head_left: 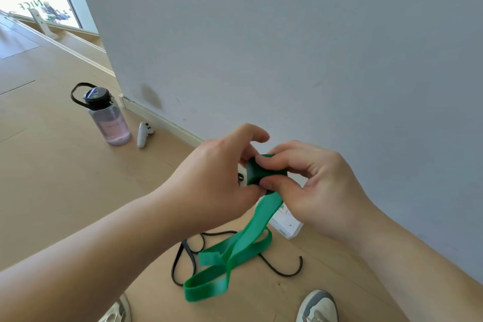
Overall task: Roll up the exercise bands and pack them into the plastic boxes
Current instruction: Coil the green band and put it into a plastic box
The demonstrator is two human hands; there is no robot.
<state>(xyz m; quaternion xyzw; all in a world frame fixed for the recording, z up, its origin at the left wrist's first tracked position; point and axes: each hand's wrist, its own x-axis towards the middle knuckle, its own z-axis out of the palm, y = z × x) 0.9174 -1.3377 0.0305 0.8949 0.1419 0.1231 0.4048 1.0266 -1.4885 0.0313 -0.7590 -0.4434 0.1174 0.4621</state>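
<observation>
Green rubber is the stuff in hand: a flat, wide exercise band (236, 256), partly wound into a small tight roll (257, 171) held up in front of the wall, above the wooden floor (52, 191). The left hand (211, 178) pinches the roll from the left side, thumb and fingertips closed on it. The right hand (321, 185) does the same from the right, its thumb (271, 183) pressed under the roll and its fingers (271, 161) curled over the top. Both grips are shut firmly on the roll.

From the roll the unwound length hangs down as a flat ribbon and piles in loose loops on the floor between the shoes (317, 306). Thinner black bands (188, 256) lie on the floor just beside and partly under those loops, still unrolled. A white box (287, 225) sits against the wall behind the hanging strip, mostly hidden by the right hand; whether it is one of the plastic boxes I cannot tell.

The band looks light, soft and springy, with a slightly tacky surface, so the roll will likely try to unwind if pressure eases. Best to hold it across its flat ends and on the outer wrap, keeping the tail taut and flat as it feeds in. A twist shows in the loose loops and may need straightening.

A water bottle (107, 115) and a white controller (143, 134) stand well apart to the left.
</observation>
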